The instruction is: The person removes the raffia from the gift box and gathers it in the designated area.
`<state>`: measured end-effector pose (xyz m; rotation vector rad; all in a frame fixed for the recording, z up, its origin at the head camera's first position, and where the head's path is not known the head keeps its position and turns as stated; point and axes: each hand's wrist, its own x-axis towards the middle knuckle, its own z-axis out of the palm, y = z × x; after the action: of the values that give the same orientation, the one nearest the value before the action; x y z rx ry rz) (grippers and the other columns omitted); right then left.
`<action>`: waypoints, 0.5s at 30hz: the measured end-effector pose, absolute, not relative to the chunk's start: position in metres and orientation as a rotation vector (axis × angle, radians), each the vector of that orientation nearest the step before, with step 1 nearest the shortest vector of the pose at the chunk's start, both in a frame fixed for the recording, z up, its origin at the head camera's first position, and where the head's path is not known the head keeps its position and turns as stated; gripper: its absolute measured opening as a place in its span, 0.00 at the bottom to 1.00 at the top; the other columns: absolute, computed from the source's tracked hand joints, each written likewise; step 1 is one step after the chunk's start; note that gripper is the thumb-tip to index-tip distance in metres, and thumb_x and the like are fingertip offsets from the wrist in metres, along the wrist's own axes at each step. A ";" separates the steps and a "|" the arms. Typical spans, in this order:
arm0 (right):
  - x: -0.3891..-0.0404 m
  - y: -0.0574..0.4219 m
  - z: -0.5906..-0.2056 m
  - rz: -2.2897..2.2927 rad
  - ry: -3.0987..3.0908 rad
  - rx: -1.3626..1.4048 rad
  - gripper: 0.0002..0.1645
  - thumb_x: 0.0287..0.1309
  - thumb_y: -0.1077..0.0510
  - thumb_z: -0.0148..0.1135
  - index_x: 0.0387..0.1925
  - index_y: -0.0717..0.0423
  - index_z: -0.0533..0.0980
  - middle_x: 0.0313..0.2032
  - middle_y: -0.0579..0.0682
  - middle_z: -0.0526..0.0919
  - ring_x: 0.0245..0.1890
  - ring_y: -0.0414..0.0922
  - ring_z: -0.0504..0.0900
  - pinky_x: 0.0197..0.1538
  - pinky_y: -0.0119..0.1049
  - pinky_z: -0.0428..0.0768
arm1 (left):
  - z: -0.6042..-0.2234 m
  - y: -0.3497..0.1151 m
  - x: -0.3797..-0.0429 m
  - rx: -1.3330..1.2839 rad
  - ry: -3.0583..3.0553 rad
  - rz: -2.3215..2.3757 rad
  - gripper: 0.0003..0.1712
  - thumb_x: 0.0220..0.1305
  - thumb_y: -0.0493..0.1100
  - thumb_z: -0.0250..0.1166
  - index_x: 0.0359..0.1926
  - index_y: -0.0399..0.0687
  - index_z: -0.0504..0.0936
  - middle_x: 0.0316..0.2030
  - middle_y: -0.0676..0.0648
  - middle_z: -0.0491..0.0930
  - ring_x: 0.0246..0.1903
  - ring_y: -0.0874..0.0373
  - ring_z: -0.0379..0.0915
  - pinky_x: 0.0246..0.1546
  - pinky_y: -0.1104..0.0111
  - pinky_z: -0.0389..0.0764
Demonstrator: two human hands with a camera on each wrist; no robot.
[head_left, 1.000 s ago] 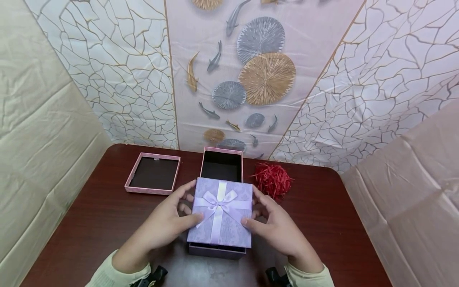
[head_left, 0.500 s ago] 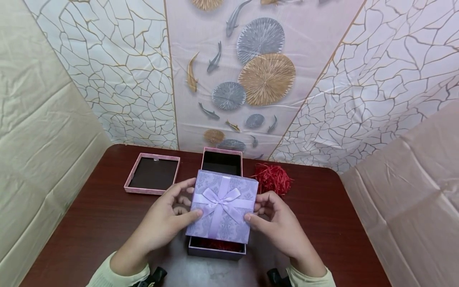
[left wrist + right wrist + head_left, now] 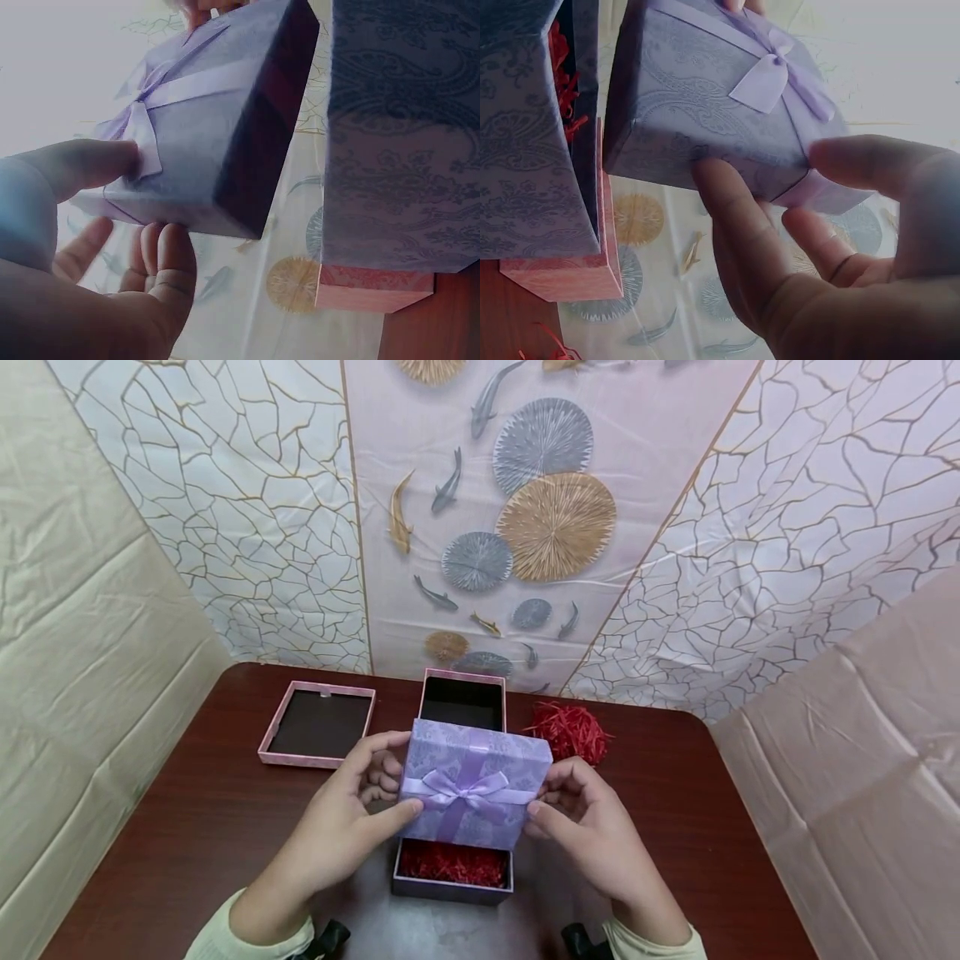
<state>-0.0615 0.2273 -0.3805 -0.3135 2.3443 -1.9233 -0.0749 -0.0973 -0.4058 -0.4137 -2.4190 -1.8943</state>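
Note:
A purple patterned box lid [image 3: 472,768] with a lilac ribbon bow is held tilted above its box. My left hand [image 3: 341,827] grips the lid's left side, thumb on top and fingers against the side wall. On the opposite side my right hand [image 3: 600,835] holds it the same way, as the right wrist view shows. Below the lid stands the purple box [image 3: 452,891], its front part exposed with red shredded paper [image 3: 453,863] inside. The lid hides the rear of this box in the head view.
Behind the lid stands a pink box [image 3: 462,703] with a black inside. A pink lid [image 3: 318,722] lies inside-up at the back left of the brown table [image 3: 172,860]. To the right sits a heap of red shredded paper [image 3: 572,732]. Fabric walls surround the table.
The lid has lifted off the box's front edge and tilted, its right side shifting rightward with my right hand. More of the red shredded paper in the box now shows.

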 end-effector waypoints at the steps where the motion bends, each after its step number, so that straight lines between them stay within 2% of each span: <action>1: -0.061 0.227 -0.380 -1.942 2.325 -0.326 0.16 0.71 0.73 0.67 0.56 0.70 0.74 0.47 0.63 0.82 0.45 0.49 0.90 0.47 0.49 0.96 | -0.405 -0.097 -0.074 -0.425 -2.405 -1.878 0.46 0.62 0.34 0.84 0.76 0.64 0.75 0.49 0.47 0.79 0.48 0.55 0.81 0.55 0.72 0.87; 5: -0.061 0.227 -0.381 -2.015 2.245 -0.329 0.11 0.73 0.74 0.59 0.54 0.73 0.74 0.50 0.60 0.85 0.48 0.50 0.92 0.50 0.47 0.95 | -0.405 -0.094 -0.071 -0.467 -2.336 -1.826 0.45 0.62 0.29 0.81 0.75 0.62 0.76 0.49 0.49 0.80 0.52 0.58 0.81 0.60 0.74 0.86; 10: -0.062 0.224 -0.384 -2.111 2.195 -0.228 0.04 0.76 0.72 0.57 0.47 0.67 0.76 0.53 0.56 0.87 0.51 0.47 0.90 0.54 0.39 0.93 | -0.406 -0.090 -0.068 -0.502 -2.252 -1.784 0.41 0.61 0.24 0.79 0.71 0.55 0.78 0.50 0.49 0.83 0.52 0.60 0.83 0.62 0.78 0.84; 15: -0.063 0.222 -0.387 -2.159 2.145 -0.215 0.09 0.78 0.70 0.57 0.53 0.65 0.79 0.55 0.53 0.88 0.53 0.45 0.90 0.58 0.39 0.92 | -0.407 -0.086 -0.066 -0.484 -2.208 -1.808 0.37 0.62 0.24 0.79 0.68 0.51 0.78 0.54 0.48 0.82 0.54 0.60 0.84 0.64 0.77 0.83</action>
<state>-0.0633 0.2216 -0.3871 -0.2152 2.1445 -2.1586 -0.0665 -0.0863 -0.4072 -0.4837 -2.2082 -1.8083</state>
